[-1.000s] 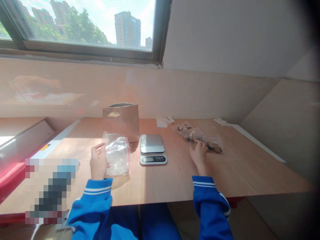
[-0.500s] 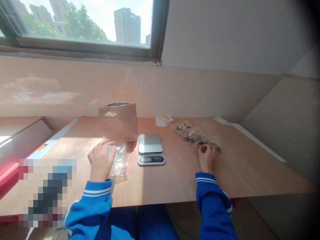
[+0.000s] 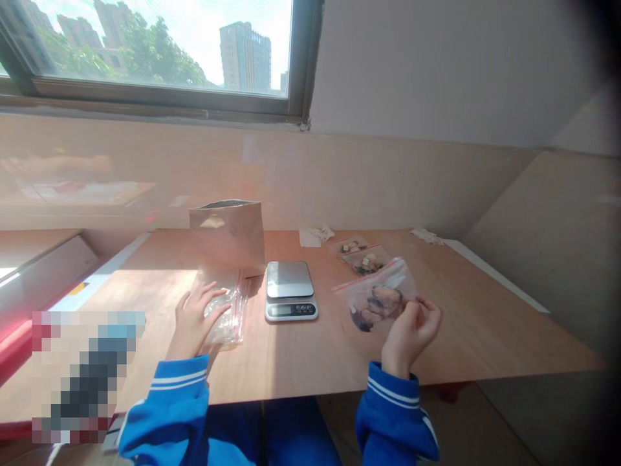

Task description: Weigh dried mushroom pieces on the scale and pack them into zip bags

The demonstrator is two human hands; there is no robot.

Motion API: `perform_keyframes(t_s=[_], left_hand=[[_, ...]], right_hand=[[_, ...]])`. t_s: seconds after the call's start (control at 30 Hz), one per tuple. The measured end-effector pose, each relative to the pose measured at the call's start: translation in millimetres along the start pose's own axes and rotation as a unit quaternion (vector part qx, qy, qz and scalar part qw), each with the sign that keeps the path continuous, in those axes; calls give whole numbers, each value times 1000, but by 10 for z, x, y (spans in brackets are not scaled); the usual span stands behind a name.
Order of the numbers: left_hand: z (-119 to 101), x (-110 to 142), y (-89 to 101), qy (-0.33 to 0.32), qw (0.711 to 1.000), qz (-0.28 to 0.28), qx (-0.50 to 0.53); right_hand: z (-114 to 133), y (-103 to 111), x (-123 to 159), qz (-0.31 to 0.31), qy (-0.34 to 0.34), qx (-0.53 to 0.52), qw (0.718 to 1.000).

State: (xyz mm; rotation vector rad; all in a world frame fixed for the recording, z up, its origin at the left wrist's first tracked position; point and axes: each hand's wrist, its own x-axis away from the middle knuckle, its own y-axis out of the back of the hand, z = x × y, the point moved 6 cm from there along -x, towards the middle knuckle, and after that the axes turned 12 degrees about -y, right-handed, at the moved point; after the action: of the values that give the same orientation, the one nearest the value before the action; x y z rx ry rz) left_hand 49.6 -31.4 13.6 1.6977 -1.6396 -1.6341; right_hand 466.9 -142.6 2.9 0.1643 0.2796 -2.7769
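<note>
My right hand (image 3: 412,330) pinches the edge of a clear zip bag (image 3: 378,301) with a red seal line. Dark-edged, pale slices show inside it; their kind I cannot make out. The bag is raised over the table, tilted, its seal toward the far side. On the left, my left hand (image 3: 198,317) has its fingers spread over a stack of flat clear zip bags (image 3: 231,320). Whether its fingertips press on them is hard to see. Between the hands stands a white kitchen scale (image 3: 291,281) with a steel plate, nothing on it.
Behind the scale to the left stands an open brown paper bag (image 3: 228,236). Two filled zip bags (image 3: 366,259) lie at the back right. White papers (image 3: 310,237) and a crumpled tissue (image 3: 427,236) are along the wall. A blurred-out patch (image 3: 92,375) covers the left front.
My right hand has picked up the nearest filled zip bag from the pile and brought it toward me. The left hand stays by the flat bags, its fingers lower.
</note>
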Motion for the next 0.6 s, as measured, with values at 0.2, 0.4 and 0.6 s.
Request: perform_keyframes(t_s=[0.2, 0.4, 0.6], left_hand=[[-466, 166, 177, 106, 959, -75, 254], [-1147, 225, -118, 88, 877, 62, 469], [-1145, 250, -221, 150, 835, 19, 529]], right_hand=[[478, -600, 651, 236, -120, -32, 964], [310, -1035, 1238, 416, -199, -36, 887], [192, -970, 1133, 311, -89, 85, 942]])
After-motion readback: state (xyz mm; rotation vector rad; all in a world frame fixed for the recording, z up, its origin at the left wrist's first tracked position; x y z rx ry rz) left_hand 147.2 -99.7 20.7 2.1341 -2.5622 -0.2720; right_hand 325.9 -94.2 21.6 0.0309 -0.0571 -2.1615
